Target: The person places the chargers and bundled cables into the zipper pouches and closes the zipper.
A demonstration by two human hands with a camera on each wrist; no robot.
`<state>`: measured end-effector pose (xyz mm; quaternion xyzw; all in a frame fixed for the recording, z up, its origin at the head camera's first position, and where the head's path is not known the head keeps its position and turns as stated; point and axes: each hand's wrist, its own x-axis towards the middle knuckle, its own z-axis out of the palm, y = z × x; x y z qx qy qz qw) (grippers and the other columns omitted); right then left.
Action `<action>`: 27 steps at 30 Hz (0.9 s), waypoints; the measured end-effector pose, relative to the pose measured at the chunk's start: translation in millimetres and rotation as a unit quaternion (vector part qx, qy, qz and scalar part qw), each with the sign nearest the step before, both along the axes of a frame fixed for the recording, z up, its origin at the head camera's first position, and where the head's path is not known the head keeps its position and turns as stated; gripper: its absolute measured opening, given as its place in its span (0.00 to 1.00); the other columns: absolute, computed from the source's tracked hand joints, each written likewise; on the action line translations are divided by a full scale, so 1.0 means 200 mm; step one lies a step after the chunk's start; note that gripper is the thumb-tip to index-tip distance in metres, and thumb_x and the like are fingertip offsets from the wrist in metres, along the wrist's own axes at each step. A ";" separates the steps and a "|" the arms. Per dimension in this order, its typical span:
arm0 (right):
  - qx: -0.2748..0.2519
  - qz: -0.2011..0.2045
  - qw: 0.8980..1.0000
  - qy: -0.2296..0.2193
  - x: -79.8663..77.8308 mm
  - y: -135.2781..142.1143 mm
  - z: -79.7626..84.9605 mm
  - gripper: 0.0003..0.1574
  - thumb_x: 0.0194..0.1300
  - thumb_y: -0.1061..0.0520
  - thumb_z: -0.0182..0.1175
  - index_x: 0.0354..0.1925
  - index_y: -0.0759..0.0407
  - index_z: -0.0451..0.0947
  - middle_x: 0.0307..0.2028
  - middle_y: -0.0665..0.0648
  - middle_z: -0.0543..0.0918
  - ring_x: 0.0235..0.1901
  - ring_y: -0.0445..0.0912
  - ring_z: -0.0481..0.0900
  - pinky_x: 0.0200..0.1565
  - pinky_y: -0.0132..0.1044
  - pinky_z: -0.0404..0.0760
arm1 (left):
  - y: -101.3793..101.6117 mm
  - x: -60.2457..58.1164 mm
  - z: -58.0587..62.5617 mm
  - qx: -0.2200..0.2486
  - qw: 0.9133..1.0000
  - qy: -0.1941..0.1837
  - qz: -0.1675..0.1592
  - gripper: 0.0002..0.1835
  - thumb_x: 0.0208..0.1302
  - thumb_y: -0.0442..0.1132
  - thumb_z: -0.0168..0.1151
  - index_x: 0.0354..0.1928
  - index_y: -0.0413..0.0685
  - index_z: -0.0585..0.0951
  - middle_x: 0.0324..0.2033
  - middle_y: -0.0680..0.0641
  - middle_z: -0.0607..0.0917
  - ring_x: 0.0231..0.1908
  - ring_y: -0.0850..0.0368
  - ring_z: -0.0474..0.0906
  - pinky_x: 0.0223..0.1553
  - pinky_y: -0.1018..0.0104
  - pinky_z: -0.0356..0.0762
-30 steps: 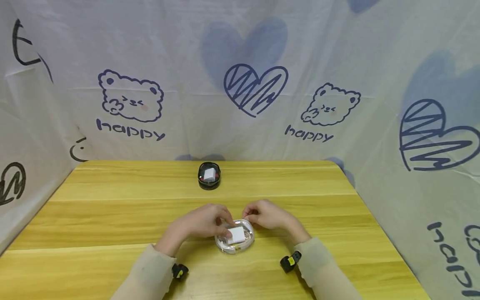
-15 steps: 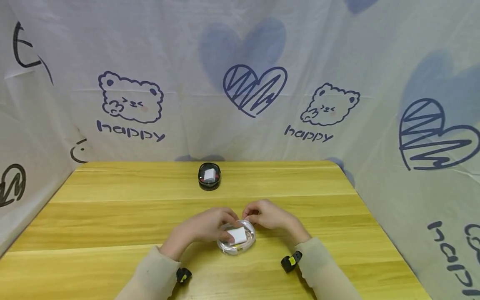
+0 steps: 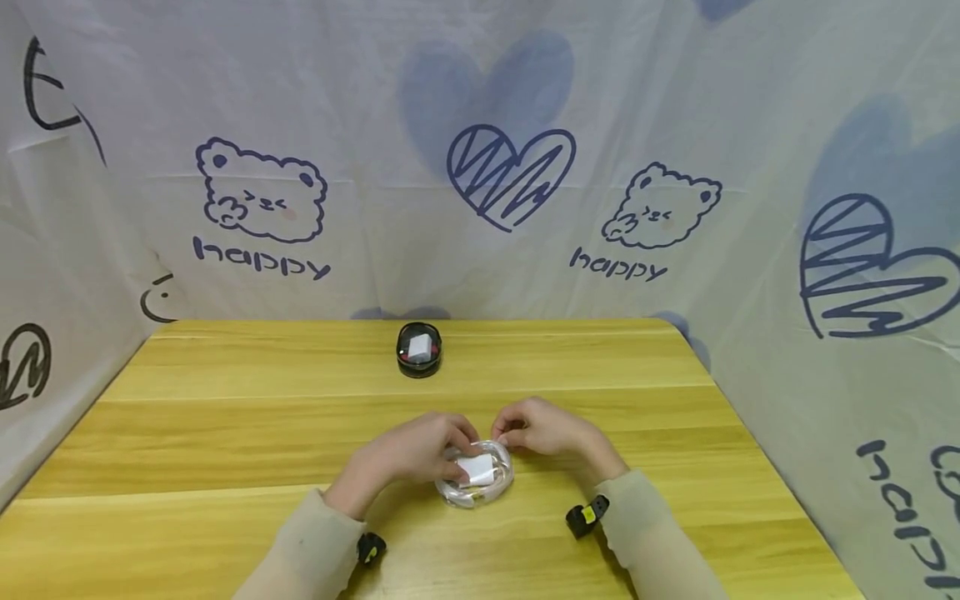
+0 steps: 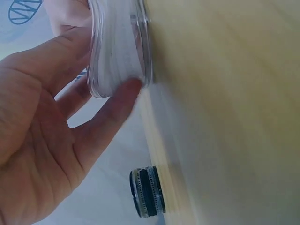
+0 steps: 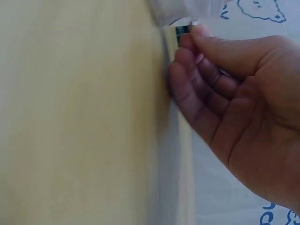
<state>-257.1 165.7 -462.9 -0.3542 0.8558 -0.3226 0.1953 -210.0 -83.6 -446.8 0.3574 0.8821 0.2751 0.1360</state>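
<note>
A clear oval case stands near the middle of the table, with a white charger block and a coiled white cable inside. My left hand grips it from the left, thumb on the near face and fingers over the far rim. In the left wrist view the case sits between thumb and fingers. At its right far edge, my right hand pinches something between thumb and index finger. The right wrist view shows a small pale tab at those fingertips, mostly hidden; the other fingers are curled.
A black-rimmed oval case with a white block inside stands at the back of the wooden table. Behind and beside the table hangs a white printed cloth. Black bands are on both wrists.
The left hand and the clear case have shifted slightly to the right. My right hand has moved a little rightward, its fingertips still at the case's edge. The black-rimmed case stays put.
</note>
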 end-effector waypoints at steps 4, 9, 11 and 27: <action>-0.001 -0.003 1.000 0.005 0.00 0.00 -0.01 0.08 0.75 0.62 0.61 0.38 0.54 0.85 0.33 0.45 0.83 0.34 0.38 0.76 0.38 0.32 0.76 | -0.01 -0.01 -0.01 0.005 1.000 0.008 -0.009 0.18 0.57 0.36 0.79 0.51 0.43 0.90 0.54 0.50 0.85 0.53 0.52 0.82 0.58 0.58 0.81; -0.006 0.008 1.000 -0.010 -0.01 0.02 0.00 0.07 0.75 0.62 0.61 0.39 0.54 0.85 0.34 0.45 0.84 0.35 0.38 0.77 0.40 0.32 0.77 | 0.00 0.00 -0.01 -0.006 1.000 0.013 -0.006 0.17 0.57 0.37 0.79 0.50 0.45 0.91 0.55 0.53 0.84 0.50 0.55 0.82 0.56 0.59 0.81; -0.008 0.015 1.000 -0.022 -0.01 0.03 0.00 0.06 0.75 0.61 0.62 0.40 0.55 0.85 0.34 0.46 0.84 0.35 0.39 0.77 0.40 0.32 0.78 | 0.01 0.00 0.00 -0.012 1.000 0.009 -0.001 0.17 0.58 0.38 0.79 0.50 0.46 0.91 0.55 0.54 0.84 0.50 0.56 0.82 0.56 0.59 0.81; 0.000 0.011 1.000 -0.020 -0.01 0.04 0.00 0.05 0.75 0.59 0.62 0.41 0.54 0.85 0.37 0.46 0.85 0.38 0.40 0.77 0.43 0.33 0.78 | 0.01 0.01 0.01 -0.011 1.000 0.005 0.000 0.17 0.57 0.37 0.80 0.50 0.49 0.91 0.55 0.57 0.84 0.51 0.56 0.82 0.57 0.58 0.81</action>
